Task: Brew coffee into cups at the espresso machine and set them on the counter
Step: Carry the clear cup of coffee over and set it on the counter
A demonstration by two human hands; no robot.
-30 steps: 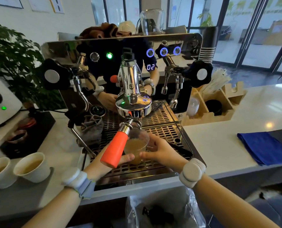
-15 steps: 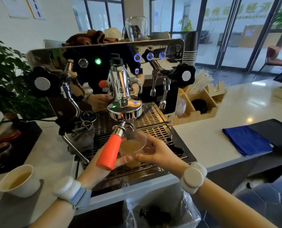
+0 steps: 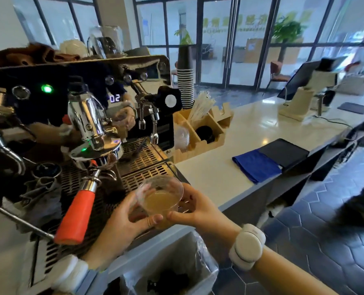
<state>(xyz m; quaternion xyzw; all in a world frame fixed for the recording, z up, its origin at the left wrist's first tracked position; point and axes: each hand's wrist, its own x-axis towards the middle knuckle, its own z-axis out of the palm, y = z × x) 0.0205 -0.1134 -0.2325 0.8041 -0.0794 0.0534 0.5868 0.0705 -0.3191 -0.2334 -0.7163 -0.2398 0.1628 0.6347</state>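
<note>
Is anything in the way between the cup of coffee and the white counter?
Nothing visible. Both hands, left hand and right hand, hold the cup beside bare white counter; the blue cloth lies farther right.

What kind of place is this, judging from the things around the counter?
Most likely a café service counter: an espresso machine, a tall stack of paper cups beside a wooden organiser of straws, and a till screen further along.

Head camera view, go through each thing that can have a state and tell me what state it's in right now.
Clear cup: part full of light brown coffee, held clear of the drip tray.
Left hand: gripping the cup.
Right hand: gripping the cup.
Portafilter: locked into the machine.
Green light: lit.
Display: reads 02.
Blue cloth: folded on the counter.
</note>
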